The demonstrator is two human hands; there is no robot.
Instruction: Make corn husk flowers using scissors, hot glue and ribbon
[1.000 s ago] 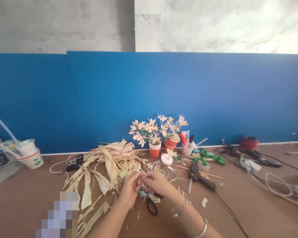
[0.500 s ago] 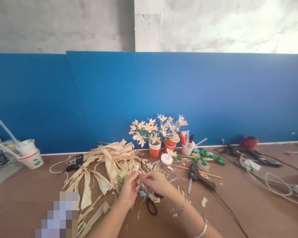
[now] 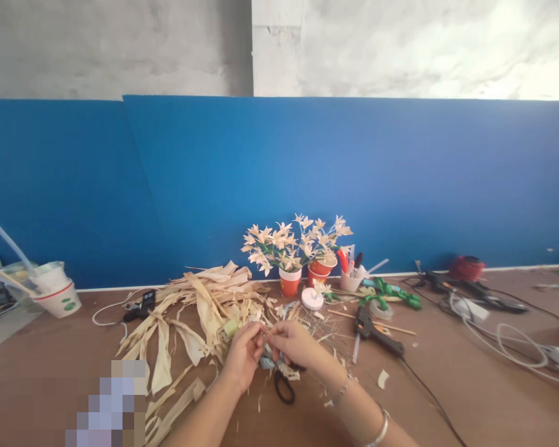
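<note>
My left hand (image 3: 246,354) and my right hand (image 3: 292,343) come together over the table, fingers closed, fingertips almost touching. What they pinch between them is too small to make out. Directly below lie scissors with a black handle loop (image 3: 284,388), partly covered by my right hand. Dried pale husks (image 3: 209,310) spread out behind and to the left of my left hand. Behind my hands, pale star-shaped flowers (image 3: 279,242) stand in red and white paper cups (image 3: 289,284).
A black glue gun (image 3: 377,332) lies right of my hands, its cord running forward. Green tape or ribbon (image 3: 391,292), a white lid (image 3: 312,299) and a pen cup (image 3: 350,282) sit behind. White cables (image 3: 503,341) lie far right; a paper cup (image 3: 60,301) stands far left.
</note>
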